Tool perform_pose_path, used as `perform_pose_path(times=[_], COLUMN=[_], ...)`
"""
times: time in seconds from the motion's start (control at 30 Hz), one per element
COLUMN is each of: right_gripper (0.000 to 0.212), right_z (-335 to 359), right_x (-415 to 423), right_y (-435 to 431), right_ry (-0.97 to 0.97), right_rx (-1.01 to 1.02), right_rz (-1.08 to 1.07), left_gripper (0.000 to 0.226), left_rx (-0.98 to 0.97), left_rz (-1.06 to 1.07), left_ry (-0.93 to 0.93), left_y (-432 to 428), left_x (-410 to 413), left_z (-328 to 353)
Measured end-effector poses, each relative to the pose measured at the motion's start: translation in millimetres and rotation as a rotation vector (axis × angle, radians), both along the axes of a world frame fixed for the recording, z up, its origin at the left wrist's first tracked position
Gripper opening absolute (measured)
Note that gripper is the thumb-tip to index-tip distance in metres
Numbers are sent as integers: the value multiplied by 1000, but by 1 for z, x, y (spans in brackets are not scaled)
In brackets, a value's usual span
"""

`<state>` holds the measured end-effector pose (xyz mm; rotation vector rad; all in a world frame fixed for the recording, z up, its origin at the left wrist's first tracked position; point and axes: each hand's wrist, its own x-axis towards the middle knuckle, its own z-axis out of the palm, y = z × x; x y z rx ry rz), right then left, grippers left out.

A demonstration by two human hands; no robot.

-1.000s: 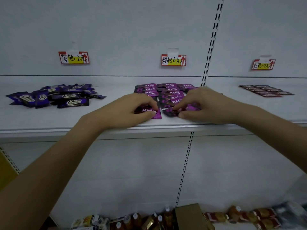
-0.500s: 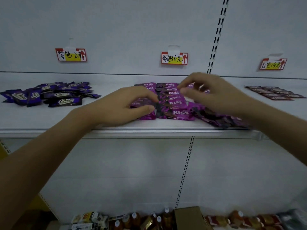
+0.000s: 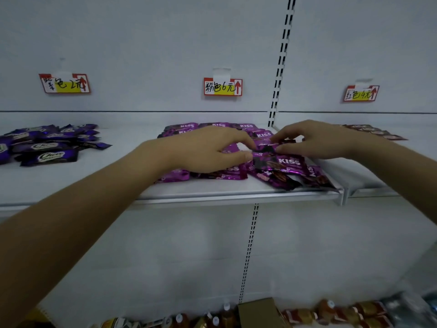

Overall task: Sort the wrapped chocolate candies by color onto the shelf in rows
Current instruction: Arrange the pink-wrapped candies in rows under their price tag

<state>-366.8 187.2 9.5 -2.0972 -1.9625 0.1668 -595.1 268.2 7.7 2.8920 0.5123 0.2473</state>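
Hands, left [image 3: 208, 150] and right [image 3: 314, 140], pinch one pink candy [image 3: 267, 146] lying crosswise, long axis left-right.

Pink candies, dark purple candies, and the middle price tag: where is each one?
pink candies [image 3: 287, 161]: head view, on the front KISS wrapper.
dark purple candies [image 3: 50, 156]: head view, on the front wrapper's logo.
middle price tag [image 3: 222, 87]: head view, on its yellow centre.

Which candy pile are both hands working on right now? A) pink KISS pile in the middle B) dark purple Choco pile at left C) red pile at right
A: the left hand and right hand both rest on the pink KISS pile; the other piles lie untouched.
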Motion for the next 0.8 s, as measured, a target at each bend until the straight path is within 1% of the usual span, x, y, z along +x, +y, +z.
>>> perform_pose_path(times=[0.07,0.2,0.3,0.37,0.47,0.53,0.67,0.8], right_gripper=[38,46,40,36,32,32,31,30], right_z=[0,1,3,6,7,5,3,8], right_x=[4,10,16,19,20,22,29,36], right_y=[0,2,3,0,-4,-3,6,14], right_ry=[57,221,292,391,515,589,771,902], right_rx=[23,41,28,-6,-84,-31,205,292], right_rz=[-12,-76,-88,-95,-101,-122,-260,-286], left_gripper=[40,45,45,40,28,23,17,12], left_rx=[-7,-61,-146,-185,-330,-386,-461,-455], left_rz=[17,88,93,88,87,114,205,219], left_ry=[26,68,60,42,-38,-87,-193,-177], left_y=[4,9,11,14,22,28,42,50], left_x=[9,29,37,39,36,35,44,63], left_z=[1,3,8,12,16,20,21,18])
